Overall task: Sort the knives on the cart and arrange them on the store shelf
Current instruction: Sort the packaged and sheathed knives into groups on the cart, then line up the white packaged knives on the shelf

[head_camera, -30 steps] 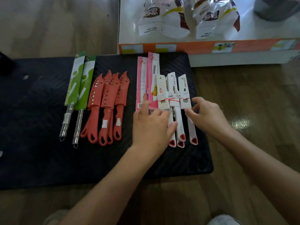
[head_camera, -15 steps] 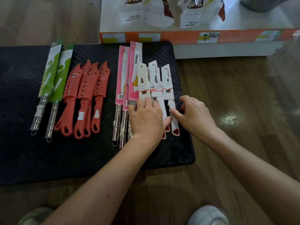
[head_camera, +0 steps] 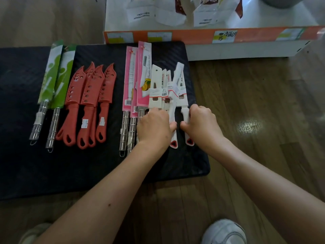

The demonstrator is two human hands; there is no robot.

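Observation:
Knives lie in groups on a black mat [head_camera: 26, 164]. Two green-sleeved knives [head_camera: 54, 74] are at the left, then several red knives [head_camera: 88, 95] in red sheaths, then pink-carded steel-handled knives [head_camera: 131, 81]. At the right lie several white knives [head_camera: 154, 88] with red-tipped handles. My left hand [head_camera: 154, 125] grips the handles of the left white knives; one of them tilts rightward at its tip. My right hand [head_camera: 202, 124] is curled round the handle of the rightmost white knife [head_camera: 182, 95]. Both hands hide the middle of the handles.
A low white shelf [head_camera: 237, 50] with an orange price strip [head_camera: 193, 35] stands just beyond the mat, holding plastic bags [head_camera: 158, 13]. Wooden floor [head_camera: 263, 103] lies to the right. My shoes [head_camera: 225, 231] show at the bottom edge.
Both hands have curled round the white knife handles, where before they lay over them. The white knives have fanned apart, one now tilted. The view moved closer and shifted.

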